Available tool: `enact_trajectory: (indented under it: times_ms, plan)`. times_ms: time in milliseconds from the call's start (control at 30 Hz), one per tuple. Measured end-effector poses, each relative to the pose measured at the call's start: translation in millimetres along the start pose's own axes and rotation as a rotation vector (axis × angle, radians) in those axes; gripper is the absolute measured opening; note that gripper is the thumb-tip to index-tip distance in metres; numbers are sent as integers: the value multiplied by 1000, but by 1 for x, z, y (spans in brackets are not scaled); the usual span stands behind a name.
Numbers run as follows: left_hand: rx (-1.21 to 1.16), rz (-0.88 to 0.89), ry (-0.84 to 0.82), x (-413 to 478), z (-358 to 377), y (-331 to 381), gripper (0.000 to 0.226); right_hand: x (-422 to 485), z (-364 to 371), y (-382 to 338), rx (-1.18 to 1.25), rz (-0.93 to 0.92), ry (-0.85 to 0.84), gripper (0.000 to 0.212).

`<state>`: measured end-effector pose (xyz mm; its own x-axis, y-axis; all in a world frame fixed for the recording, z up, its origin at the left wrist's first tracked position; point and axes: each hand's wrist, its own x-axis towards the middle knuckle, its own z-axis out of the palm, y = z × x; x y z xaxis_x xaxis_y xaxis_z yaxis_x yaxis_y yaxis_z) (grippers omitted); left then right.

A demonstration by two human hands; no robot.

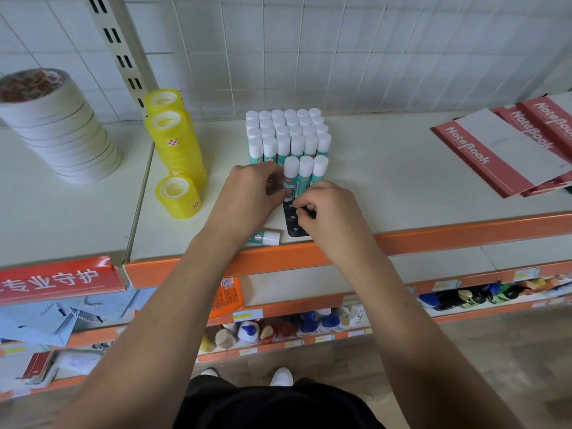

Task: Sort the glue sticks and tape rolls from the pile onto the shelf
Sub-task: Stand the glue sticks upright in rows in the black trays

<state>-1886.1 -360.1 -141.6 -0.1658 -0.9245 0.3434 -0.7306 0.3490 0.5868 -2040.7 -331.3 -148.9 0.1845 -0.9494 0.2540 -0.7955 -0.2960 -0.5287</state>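
Shelf (387,193), front row | our left grip (250,196) pinches an upright glue stick (291,172) | right grip (328,212) curled at the bases, hold unclear | light, stiff, slick; we judge mid-barrel best.

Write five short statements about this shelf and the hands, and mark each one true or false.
1. The glue sticks in the block stand upright, white caps up. True.
2. The notebooks lie left of the block. False: they lie to its right.
3. One loose glue stick lies on its side near the front edge of the shelf. True.
4. The white tape rolls are spread out singly. False: they form one stack.
5. The left hand hangs clear of the sticks. False: its fingers hold the leftmost stick of the front row.
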Motion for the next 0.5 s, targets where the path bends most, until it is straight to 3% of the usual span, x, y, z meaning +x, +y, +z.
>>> enact_trajectory:
  times_ms: [200,300,500]
  plan:
    - [77,12,-48,-13,-21,-1,32,1,-2,1,11,2,-25,18]
    - [78,116,-190,-28,-38,0,28,2,-4,4,50,15,-23,17]
    - [80,84,-412,-40,-51,-6,25,-5,-8,3,100,-1,19,18]
